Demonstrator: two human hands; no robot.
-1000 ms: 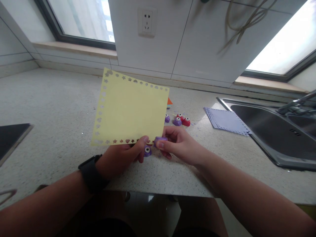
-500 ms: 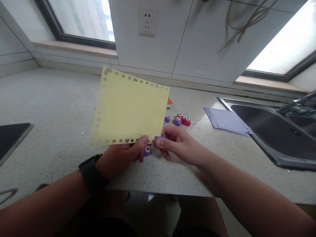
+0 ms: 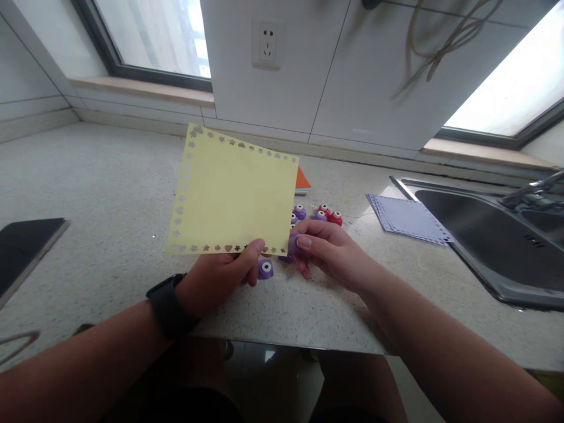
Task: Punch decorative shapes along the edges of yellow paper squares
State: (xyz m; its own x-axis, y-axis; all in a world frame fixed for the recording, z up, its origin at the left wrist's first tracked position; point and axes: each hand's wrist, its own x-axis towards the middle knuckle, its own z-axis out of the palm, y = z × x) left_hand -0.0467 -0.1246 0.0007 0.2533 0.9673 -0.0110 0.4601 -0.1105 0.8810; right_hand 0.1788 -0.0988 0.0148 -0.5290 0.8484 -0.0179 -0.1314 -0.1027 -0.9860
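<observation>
My left hand pinches the lower edge of a yellow sheet of paper, thumb on its front. Star, heart and flower shapes are cut along the sheet's borders. My right hand is closed on a purple craft punch at the sheet's lower right corner; the fingers partly hide it. Another purple punch lies on the counter just below the left fingers. Behind the right hand sit more purple punches and red punches, some partly covered by the sheet and hand.
Light purple sheets with punched borders overlap the rim of the steel sink on the right. Orange paper tops a stack behind the yellow sheet. A dark flat object lies at the left on the speckled counter.
My right hand has shifted the purple punch from the bottom edge to the sheet's lower right corner. A cut shape now shows where the punch was. The view has moved slightly.
</observation>
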